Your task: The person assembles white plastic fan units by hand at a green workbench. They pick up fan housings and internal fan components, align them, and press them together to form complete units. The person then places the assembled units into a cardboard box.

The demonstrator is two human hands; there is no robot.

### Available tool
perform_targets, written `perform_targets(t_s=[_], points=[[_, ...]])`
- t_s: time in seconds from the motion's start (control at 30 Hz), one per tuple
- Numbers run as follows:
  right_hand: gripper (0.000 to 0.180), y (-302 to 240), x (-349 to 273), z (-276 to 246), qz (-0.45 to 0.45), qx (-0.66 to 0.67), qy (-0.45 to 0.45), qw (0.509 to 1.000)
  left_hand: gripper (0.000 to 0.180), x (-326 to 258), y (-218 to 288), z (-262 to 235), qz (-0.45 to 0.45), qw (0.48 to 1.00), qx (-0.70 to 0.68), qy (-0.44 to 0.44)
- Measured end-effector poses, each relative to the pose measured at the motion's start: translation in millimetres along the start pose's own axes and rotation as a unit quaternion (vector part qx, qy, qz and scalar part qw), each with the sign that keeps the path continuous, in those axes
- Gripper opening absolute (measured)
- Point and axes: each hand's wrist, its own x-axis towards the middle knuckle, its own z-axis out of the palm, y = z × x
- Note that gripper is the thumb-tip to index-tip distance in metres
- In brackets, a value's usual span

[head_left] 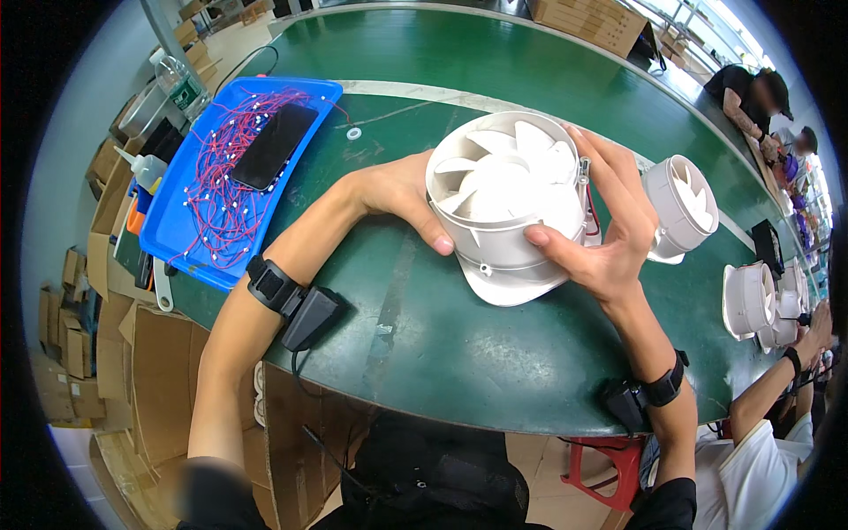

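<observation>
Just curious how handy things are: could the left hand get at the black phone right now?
Probably yes, once the left hand lets go of the white fan: the black phone lies uncovered on red wires in the blue tray nearby.

Both arms [243, 344] wear black sleeves [221, 495], black straps [269, 284] and boxy modules [315, 320] with cables [298, 369].

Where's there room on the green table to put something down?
The green table looks mostly bare between the left forearm and right forearm, nearer than the white fan. Another patch lies beyond the pale stripe. Crowded: the blue tray, with red wires and a phone, and the right end, with more white fans.
</observation>
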Motion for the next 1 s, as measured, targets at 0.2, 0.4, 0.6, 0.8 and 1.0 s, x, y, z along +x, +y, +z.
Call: perform_targets(t_s=[0.2, 0.4, 0.6, 0.8, 1.0], points=[[0.076, -3, 1, -1, 0.004, -0.008, -0.003, 1.0, 0.094, 0, 0, 1, 0.015, 1.0, -0.015, -0.01], [0.074, -4, 1, -1, 0.003, -0.006, 0.0, 1.0, 0.096, 0, -1, 0, 0.008, 1.0, -0.021, -0.012], [0.065, -1, -1, 7, 0.261, 0.13, 0.01, 0.957, 0.099, 9, -11, 9, 0.078, 0.992, -0.092, 0.042], [0.084, 11, -1, 3, 0.329, 0.169, -0.072, 0.926, 0.098, 22, -9, 24, 0.09, 0.985, -0.047, 0.141], [0.09, 10, 5, 0, 0.361, 0.21, -0.076, 0.905, 0.1, 27, 1, 35, 0.082, 0.976, -0.053, 0.196]])
